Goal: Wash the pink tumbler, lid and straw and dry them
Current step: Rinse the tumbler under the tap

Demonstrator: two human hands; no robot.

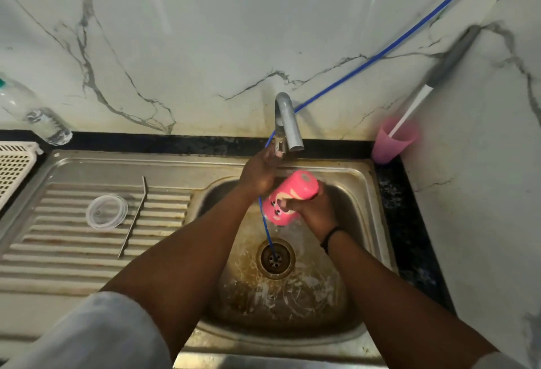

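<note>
With my right hand (310, 210) gripping the wet tumbler (288, 197) and my left hand (260, 172) curled on the tap handle (279, 143), a hard turn could jolt it loose.

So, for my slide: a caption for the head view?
Right hand holds pink tumbler over sink; left hand works the tap.

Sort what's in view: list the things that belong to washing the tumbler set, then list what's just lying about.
Belongs to the job:
pink tumbler, held in the right hand
clear lid on the drainboard
metal straw beside the lid
tap, with the left hand at it
sink

Just lying about:
plastic bottle
white basket
pink cup holding a brush
blue hose
</note>
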